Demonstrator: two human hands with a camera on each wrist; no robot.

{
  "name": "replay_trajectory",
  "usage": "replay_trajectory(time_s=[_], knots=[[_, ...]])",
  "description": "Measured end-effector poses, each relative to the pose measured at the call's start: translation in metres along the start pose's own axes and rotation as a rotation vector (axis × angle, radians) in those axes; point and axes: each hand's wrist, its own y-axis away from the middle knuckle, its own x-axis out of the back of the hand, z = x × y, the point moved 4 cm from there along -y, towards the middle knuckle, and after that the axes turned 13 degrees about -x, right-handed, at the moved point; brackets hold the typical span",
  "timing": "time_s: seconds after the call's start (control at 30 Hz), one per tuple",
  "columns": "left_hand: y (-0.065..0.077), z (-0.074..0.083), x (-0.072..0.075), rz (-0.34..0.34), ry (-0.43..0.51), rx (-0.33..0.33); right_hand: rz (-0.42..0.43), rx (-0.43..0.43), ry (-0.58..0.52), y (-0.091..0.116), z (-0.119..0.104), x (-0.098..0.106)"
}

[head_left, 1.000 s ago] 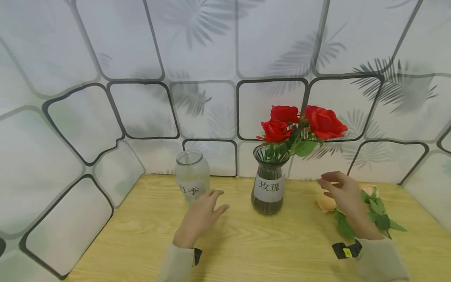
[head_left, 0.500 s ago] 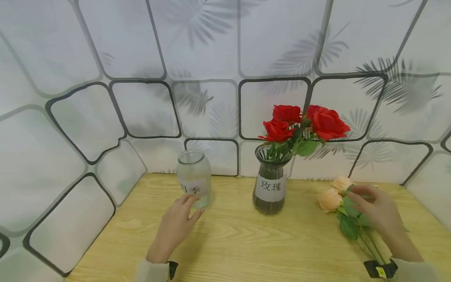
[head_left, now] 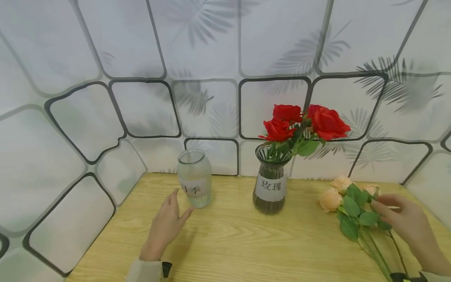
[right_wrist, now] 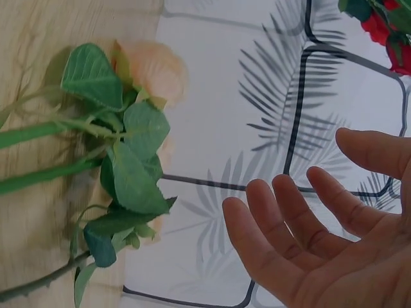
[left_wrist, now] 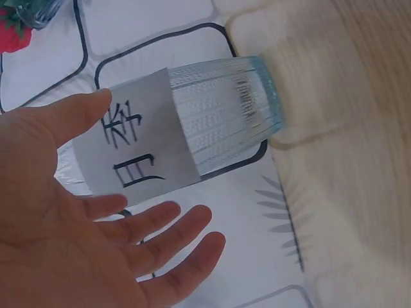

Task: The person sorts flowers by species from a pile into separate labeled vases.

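Note:
My left hand [head_left: 165, 223] is beside the clear glass vase [head_left: 195, 172], thumb and fingers spread on its near left side. In the left wrist view the vase's white paper label [left_wrist: 138, 138] with black characters shows between thumb and fingers. Over at the right, my right hand [head_left: 405, 221] hovers by several peach roses [head_left: 330, 199] lying on the table, its fingers close to their green leaves [head_left: 368, 218]. The right wrist view shows that hand's fingers [right_wrist: 276, 231] loosely extended and holding nothing, with the leaves and green stems [right_wrist: 45, 176] apart from them.
A dark ribbed glass vase [head_left: 269, 196] with a white label stands between the hands, holding red roses [head_left: 327, 123] that lean right. Behind the wooden table [head_left: 239, 243] rises a patterned white backdrop [head_left: 204, 51].
My right hand has moved right and toward me, from above the peach roses to their right side, uncovering the blooms. The left hand has drawn back leftward, uncovering the clear vase.

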Motion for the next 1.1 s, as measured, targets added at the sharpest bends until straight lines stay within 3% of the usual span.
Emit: replay_trajectory(time_s=[0.1,0.27,0.5,0.63,0.77,1.0,1.1], knots=[[0.0,-0.01,-0.004,-0.055,0.081,0.1,0.018,-0.001,-0.01,0.0,0.003,0.003],[-0.002,-0.026,-0.015,-0.07,0.265,0.23,0.031,-0.013,-0.02,0.002,0.007,0.008],[-0.009,-0.046,-0.035,-0.011,0.47,0.314,0.027,-0.034,-0.007,0.002,0.011,0.011],[-0.02,-0.048,-0.049,0.008,0.62,0.364,0.02,-0.028,-0.027,0.002,0.018,0.014],[-0.03,-0.044,-0.062,0.001,0.712,0.38,0.024,-0.033,-0.061,0.0,0.028,0.017],[-0.042,-0.041,-0.072,0.035,0.749,0.325,-0.012,-0.044,-0.121,-0.007,0.043,0.023],[-0.043,-0.041,-0.073,0.05,0.739,0.322,-0.075,-0.051,-0.177,-0.01,0.05,0.024]])
